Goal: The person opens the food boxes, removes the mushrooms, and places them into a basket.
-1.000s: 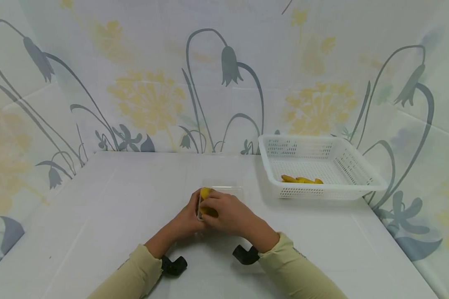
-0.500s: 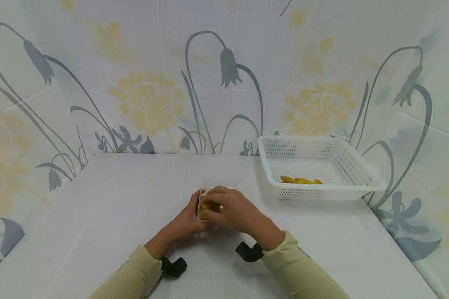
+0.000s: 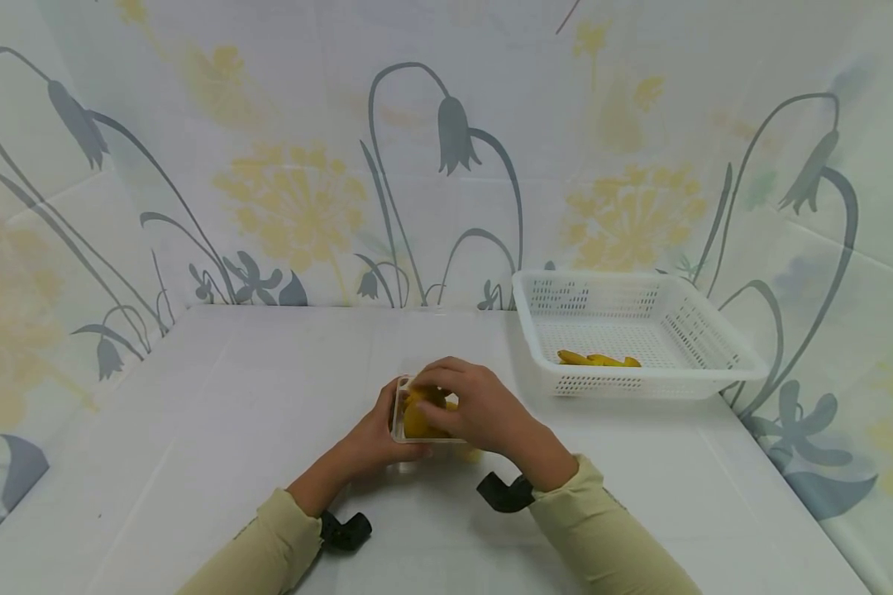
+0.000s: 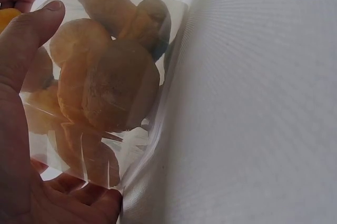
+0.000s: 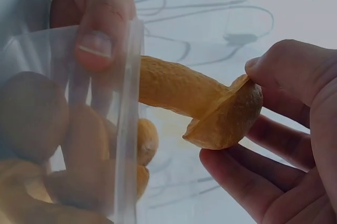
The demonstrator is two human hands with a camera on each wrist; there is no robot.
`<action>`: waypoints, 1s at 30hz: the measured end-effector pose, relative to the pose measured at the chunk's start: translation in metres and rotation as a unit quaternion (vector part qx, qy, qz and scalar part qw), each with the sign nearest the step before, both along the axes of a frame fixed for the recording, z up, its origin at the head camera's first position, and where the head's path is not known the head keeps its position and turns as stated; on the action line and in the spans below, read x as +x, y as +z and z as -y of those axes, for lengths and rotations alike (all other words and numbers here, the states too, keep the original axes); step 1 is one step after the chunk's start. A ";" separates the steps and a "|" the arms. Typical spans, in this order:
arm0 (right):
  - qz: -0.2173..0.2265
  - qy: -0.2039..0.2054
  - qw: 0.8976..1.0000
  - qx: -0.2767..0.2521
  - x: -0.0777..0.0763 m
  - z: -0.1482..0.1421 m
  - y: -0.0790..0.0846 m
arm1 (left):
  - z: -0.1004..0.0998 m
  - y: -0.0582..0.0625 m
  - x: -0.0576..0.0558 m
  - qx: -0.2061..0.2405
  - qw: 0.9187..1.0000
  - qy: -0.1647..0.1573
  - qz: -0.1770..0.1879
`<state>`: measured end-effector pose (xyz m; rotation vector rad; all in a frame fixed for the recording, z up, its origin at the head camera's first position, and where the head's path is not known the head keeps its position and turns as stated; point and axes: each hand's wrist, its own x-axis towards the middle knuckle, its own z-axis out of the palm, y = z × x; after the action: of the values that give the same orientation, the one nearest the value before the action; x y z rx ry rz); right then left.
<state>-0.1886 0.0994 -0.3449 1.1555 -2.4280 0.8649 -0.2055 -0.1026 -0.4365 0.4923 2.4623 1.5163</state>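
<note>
A clear plastic container (image 5: pixel 124 155), holding several yellow-brown mushrooms (image 4: pixel 121 84), is tipped so that its opening faces me in the head view. My left hand (image 3: pixel 375 434) grips it from the left, thumb over one wall and fingers under the other. At the opening, my right hand (image 3: pixel 479 405) pinches one mushroom (image 5: pixel 221 111) by its cap between thumb and fingers. The stem of that mushroom points toward the container, and its end is hidden behind the rim. Other mushrooms show just inside the opening in the right wrist view.
A white perforated basket (image 3: pixel 573 384) stands at the back right of the white table (image 3: pixel 231 397), with several yellow mushrooms (image 3: pixel 599 360) in it. Patterned cloth (image 3: pixel 290 190) hangs behind the table. Black mounts (image 3: pixel 346 530) sit at both wrists.
My right hand has shifted slightly right, and more of the container's opening and the mushrooms in it shows. The left hand stays nearly in place. The basket has not moved.
</note>
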 end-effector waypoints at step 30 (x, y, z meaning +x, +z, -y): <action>0.009 -0.034 0.999 -0.042 -0.009 -0.028 0.014 | 0.000 0.000 0.000 -0.021 1.000 0.005 0.014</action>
<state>-0.1977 0.1272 -0.3305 1.0345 -2.4060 0.9503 -0.2055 -0.1030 -0.4369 0.4483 2.4733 1.4620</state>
